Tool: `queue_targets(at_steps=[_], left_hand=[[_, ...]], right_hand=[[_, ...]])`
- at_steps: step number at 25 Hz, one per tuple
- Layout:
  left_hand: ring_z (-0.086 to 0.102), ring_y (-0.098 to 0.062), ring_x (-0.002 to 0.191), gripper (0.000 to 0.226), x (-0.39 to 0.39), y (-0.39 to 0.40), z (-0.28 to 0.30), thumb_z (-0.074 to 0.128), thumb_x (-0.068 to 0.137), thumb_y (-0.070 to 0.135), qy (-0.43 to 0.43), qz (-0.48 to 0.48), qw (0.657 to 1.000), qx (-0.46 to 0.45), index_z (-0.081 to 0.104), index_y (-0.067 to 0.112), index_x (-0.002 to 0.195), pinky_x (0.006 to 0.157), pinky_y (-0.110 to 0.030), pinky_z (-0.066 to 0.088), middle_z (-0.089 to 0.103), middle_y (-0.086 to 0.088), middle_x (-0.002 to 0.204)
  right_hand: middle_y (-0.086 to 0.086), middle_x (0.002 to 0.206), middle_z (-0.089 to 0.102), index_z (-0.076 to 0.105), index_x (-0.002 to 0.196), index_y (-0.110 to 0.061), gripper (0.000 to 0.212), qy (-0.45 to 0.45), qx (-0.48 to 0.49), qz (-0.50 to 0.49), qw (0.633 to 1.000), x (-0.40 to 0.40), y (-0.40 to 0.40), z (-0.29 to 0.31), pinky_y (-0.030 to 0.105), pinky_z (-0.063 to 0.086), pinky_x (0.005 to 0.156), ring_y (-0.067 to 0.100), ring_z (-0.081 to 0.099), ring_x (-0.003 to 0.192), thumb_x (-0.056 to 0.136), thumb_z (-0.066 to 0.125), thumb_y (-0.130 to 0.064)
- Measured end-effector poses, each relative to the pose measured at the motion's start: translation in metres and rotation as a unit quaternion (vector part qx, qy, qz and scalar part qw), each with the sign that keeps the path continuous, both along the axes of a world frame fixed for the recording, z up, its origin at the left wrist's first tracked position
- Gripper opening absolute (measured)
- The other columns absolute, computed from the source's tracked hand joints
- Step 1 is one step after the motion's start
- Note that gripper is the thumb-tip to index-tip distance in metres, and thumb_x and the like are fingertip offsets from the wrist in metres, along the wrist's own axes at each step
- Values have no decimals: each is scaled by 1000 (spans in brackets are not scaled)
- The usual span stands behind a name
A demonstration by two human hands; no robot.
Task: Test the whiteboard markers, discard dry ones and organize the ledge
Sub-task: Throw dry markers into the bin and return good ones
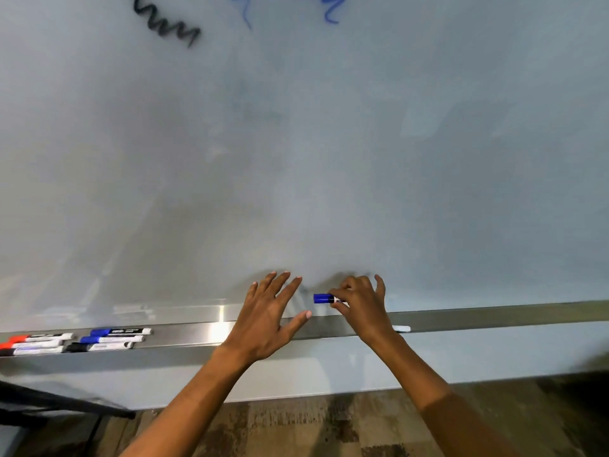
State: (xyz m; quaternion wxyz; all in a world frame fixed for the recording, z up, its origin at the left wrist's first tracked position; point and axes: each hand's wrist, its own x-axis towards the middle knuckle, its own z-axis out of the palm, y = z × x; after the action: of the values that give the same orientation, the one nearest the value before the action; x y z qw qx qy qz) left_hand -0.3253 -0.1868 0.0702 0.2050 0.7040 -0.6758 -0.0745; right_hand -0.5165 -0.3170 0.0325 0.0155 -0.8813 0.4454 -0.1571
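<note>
Six markers (74, 339) already lie in two neat clusters at the left end of the ledge (494, 316), red, black and blue caps all pointing left, and three test squiggles, one black (164, 26) and two blue (331, 11), sit high on the whiteboard (296, 143), so I would judge the testing mostly done. The person's right hand (361, 308) pinches a capped blue marker (324, 298) between thumb and fingertips, holding it level just above the ledge near the middle. The left hand (270, 315) is spread wide, fingers splayed and empty, hovering beside it over the ledge. Another marker (402, 328), only its white end showing, lies on the ledge just past the right wrist. What seems left is placing the blue marker with the others and dealing with that stray one; whether any have been discarded I cannot tell.
</note>
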Motion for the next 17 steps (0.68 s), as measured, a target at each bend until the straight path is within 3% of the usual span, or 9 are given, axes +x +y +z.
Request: queue_targets(at_steps=[3,5,7,9,11,13,14,15,17], left_hand=[[40,-18,139,73,-1,-5,7,27,92,72,1,-19,999,-37,43,27,147,115,-37,33,47,2,149],[55,-17,120,60,-3,-5,17,38,94,65,13,-30,996,-79,59,23,133,100,-29,43,63,3,130],[58,-15,94,38,-4,-4,30,49,97,51,31,-46,990,-130,68,23,114,79,-27,47,69,6,102],[52,-13,78,25,-4,-2,42,53,98,41,45,-53,981,-181,69,23,104,66,-29,44,67,8,87],[51,-12,73,23,-1,2,51,55,97,38,64,-40,972,-222,70,22,101,64,-29,43,66,8,82],[53,-11,73,22,2,7,58,57,95,35,98,-18,959,-264,72,19,100,64,-27,44,67,8,82],[55,-11,73,21,2,10,61,59,95,33,114,-9,952,-284,72,18,101,65,-26,44,68,8,83],[56,-11,74,21,2,12,66,60,94,32,126,-4,946,-299,73,17,101,67,-24,44,68,7,84],[57,-11,77,22,2,15,73,61,93,31,136,-9,937,-321,73,16,103,69,-20,44,70,6,87]], right_hand=[[0,89,70,78,86,-32,26,-44,-61,25,997,12,15,35,64,37,99,25,68,89,64,91,-29],[-2,88,70,78,82,-34,26,-72,-98,46,992,18,27,56,63,39,96,23,69,88,60,93,-33],[-5,90,69,78,81,-34,23,-101,-143,59,983,21,39,72,63,35,100,21,68,91,62,91,-35],[-5,98,67,76,90,-34,29,-132,-187,43,972,20,48,87,61,28,106,21,64,100,64,89,-39],[-1,118,59,69,113,-33,54,-170,-180,-29,968,16,55,103,55,25,109,21,52,116,64,86,-49],[-1,127,49,52,135,-34,79,-254,-104,-112,955,11,62,118,41,34,103,17,43,120,65,84,-55],[-3,124,49,47,138,-34,83,-322,-20,-133,937,11,70,125,32,39,96,16,46,115,66,82,-55],[-4,114,54,48,135,-34,77,-404,91,-132,901,16,80,134,26,45,88,16,51,107,68,79,-56],[-3,89,62,63,118,-25,54,-517,320,-76,790,27,94,151,26,49,75,20,59,88,75,68,-57]])
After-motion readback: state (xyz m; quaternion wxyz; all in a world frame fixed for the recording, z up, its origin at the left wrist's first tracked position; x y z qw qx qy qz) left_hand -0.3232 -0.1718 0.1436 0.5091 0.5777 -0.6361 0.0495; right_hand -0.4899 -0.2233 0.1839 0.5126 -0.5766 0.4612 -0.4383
